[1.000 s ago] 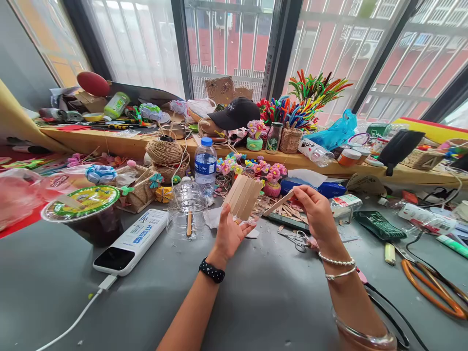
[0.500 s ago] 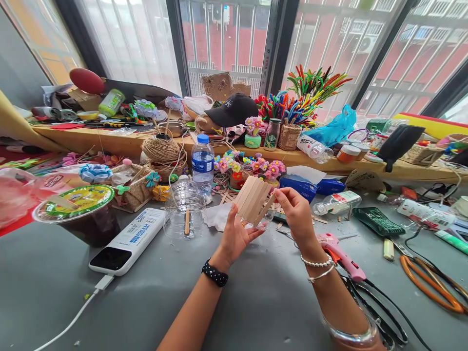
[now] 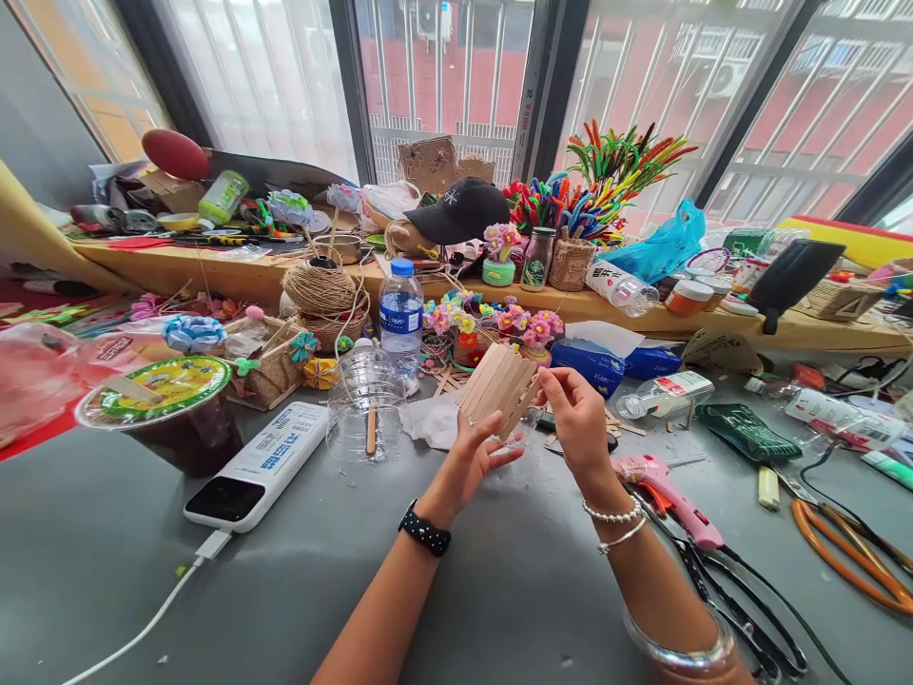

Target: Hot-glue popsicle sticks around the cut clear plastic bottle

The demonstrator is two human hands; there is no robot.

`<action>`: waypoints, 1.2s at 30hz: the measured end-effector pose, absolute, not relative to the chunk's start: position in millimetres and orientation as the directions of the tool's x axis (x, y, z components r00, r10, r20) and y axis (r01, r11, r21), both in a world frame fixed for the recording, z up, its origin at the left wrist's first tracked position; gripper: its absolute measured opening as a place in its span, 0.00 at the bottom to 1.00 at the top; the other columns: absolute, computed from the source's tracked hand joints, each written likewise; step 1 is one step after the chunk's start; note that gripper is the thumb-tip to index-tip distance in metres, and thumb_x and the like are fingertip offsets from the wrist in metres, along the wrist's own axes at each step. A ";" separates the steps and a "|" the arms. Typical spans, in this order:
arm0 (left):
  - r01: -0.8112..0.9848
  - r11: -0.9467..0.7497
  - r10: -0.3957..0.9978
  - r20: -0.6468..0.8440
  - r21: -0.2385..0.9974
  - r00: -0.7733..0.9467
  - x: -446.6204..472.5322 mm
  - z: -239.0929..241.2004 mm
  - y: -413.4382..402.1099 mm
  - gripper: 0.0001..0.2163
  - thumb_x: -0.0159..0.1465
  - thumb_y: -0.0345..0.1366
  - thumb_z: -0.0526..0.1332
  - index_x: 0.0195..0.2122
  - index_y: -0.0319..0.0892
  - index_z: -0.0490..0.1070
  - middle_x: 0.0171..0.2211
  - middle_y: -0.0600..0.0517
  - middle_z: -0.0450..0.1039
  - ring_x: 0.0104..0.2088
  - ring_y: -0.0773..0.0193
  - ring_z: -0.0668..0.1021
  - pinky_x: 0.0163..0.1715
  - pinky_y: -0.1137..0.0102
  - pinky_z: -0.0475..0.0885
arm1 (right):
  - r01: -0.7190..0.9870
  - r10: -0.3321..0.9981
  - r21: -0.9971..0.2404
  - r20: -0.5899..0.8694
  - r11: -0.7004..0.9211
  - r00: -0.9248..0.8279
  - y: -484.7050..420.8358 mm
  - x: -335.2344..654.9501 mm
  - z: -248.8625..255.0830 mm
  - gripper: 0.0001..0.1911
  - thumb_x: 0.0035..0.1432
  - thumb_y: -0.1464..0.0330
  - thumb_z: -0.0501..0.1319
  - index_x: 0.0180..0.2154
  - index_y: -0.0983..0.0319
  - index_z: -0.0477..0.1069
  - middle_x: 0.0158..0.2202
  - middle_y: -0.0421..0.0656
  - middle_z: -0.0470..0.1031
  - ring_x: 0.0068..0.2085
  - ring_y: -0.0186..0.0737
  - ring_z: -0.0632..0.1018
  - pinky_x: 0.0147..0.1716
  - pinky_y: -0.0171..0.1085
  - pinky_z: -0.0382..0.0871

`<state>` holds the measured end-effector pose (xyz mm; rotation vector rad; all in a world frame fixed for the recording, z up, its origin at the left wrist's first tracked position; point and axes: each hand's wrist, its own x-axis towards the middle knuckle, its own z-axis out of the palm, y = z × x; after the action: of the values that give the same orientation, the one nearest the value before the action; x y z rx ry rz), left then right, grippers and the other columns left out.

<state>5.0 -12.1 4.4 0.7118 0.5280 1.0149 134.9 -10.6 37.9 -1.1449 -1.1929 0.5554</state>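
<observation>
grey tabletop [image 3: 528,590] beneath wooden stick panel [image 3: 495,382] between left hand [image 3: 471,461] and right hand [image 3: 576,419]

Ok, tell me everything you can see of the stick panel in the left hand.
The panel is several flat, pale sticks, wooden by their look, lying side by side with thin seams between. It is held tilted above the table, the left hand gripping its lower edge. The right hand pinches another stick along its right edge; whether that one touches the panel, I cannot tell.
</observation>
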 end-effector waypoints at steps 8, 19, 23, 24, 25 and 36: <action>-0.526 0.300 0.910 -0.073 0.796 0.408 6.4 -0.3 -12.7 0.32 0.50 0.32 0.63 0.53 0.53 0.49 0.51 0.45 0.60 0.42 0.52 0.73 0.38 0.56 0.69 | 0.163 0.825 -0.912 0.411 0.377 0.388 -8.7 137.3 36.1 0.13 0.48 0.59 0.56 0.29 0.62 0.67 0.25 0.39 0.69 0.27 0.31 0.69 0.28 0.32 0.63; -0.497 0.293 0.932 -0.128 0.816 0.339 12.2 -4.3 -8.9 0.38 0.45 0.29 0.66 0.54 0.55 0.46 0.51 0.43 0.60 0.39 0.52 0.74 0.35 0.54 0.71 | 0.035 0.842 -0.936 0.331 0.350 0.425 -8.6 134.2 35.7 0.12 0.46 0.60 0.58 0.26 0.63 0.67 0.23 0.37 0.68 0.26 0.29 0.66 0.28 0.30 0.60; -0.549 0.332 0.923 -0.145 0.767 0.356 12.8 -11.9 -3.9 0.39 0.44 0.26 0.66 0.54 0.55 0.46 0.52 0.43 0.59 0.38 0.52 0.75 0.37 0.53 0.70 | 0.003 0.842 -0.936 0.319 0.353 0.435 -7.9 133.4 34.1 0.12 0.45 0.59 0.58 0.25 0.63 0.67 0.23 0.37 0.68 0.27 0.29 0.66 0.29 0.31 0.60; -0.556 0.339 0.921 -0.148 0.759 0.360 13.0 -13.0 -3.6 0.39 0.44 0.26 0.66 0.54 0.55 0.47 0.52 0.43 0.59 0.38 0.53 0.75 0.37 0.53 0.70 | -0.003 0.841 -0.935 0.318 0.355 0.438 -7.7 133.2 33.7 0.12 0.45 0.59 0.58 0.25 0.63 0.67 0.24 0.37 0.68 0.27 0.29 0.67 0.29 0.31 0.61; -0.558 0.342 0.920 -0.150 0.756 0.361 13.2 -13.6 -3.5 0.39 0.44 0.26 0.66 0.53 0.55 0.47 0.52 0.43 0.59 0.38 0.53 0.75 0.37 0.53 0.70 | -0.010 0.840 -0.934 0.317 0.357 0.440 -7.5 133.1 33.3 0.12 0.45 0.59 0.58 0.25 0.63 0.67 0.24 0.37 0.68 0.27 0.29 0.67 0.30 0.31 0.61; -0.470 0.269 0.938 -0.118 0.840 0.326 12.9 -2.2 -7.9 0.38 0.46 0.34 0.65 0.54 0.57 0.43 0.54 0.45 0.56 0.36 0.56 0.75 0.35 0.61 0.70 | 0.056 0.866 -0.932 0.354 0.358 0.354 -8.2 134.6 31.7 0.11 0.44 0.61 0.60 0.28 0.62 0.70 0.28 0.39 0.71 0.30 0.31 0.69 0.34 0.34 0.63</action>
<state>12.9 -7.9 -2.2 0.8001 0.7091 1.0646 134.6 -8.2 31.7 -1.0800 -1.0850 0.6822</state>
